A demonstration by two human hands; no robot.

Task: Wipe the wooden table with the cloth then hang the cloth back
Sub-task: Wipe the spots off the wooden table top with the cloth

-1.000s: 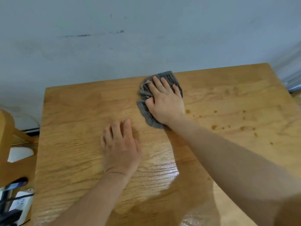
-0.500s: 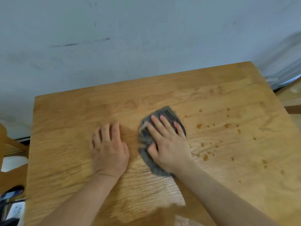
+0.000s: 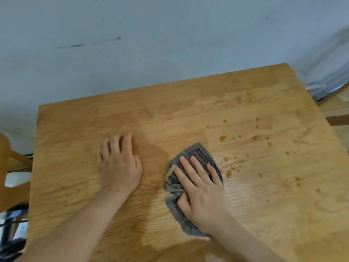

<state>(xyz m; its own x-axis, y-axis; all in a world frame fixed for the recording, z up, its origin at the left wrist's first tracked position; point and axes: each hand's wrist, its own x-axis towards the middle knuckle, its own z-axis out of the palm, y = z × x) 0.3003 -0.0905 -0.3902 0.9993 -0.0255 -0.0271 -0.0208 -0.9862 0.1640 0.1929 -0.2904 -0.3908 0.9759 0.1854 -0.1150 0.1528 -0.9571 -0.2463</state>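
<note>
On wooden table (image 3: 79, 186), amber drops (image 3: 228, 173) lie just right of the grey cloth (image 3: 196, 151) (a chair (image 3: 11, 161) at left edge). Right hand (image 3: 202, 193) pressed flat on cloth, fingers spread; left hand (image 3: 119, 165) flat, empty. Vs 0.5 s ago: cloth and right hand shifted rightward, nearer the drops.

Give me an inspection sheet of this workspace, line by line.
Surface: wooden table, brown droplets scattered on its right part, damp sheen near the front.
Job's things: grey cloth flat on the table, left of the droplets.
Clutter: nothing seen on the table.
Grippers: right hand pressed flat on the cloth; left hand resting bare on the wood, apart from the cloth.
Cables: dark, blurred items at the lower left; cannot tell what they are.
Surroundings: pale scuffed wall behind; wooden chair at left.
</note>
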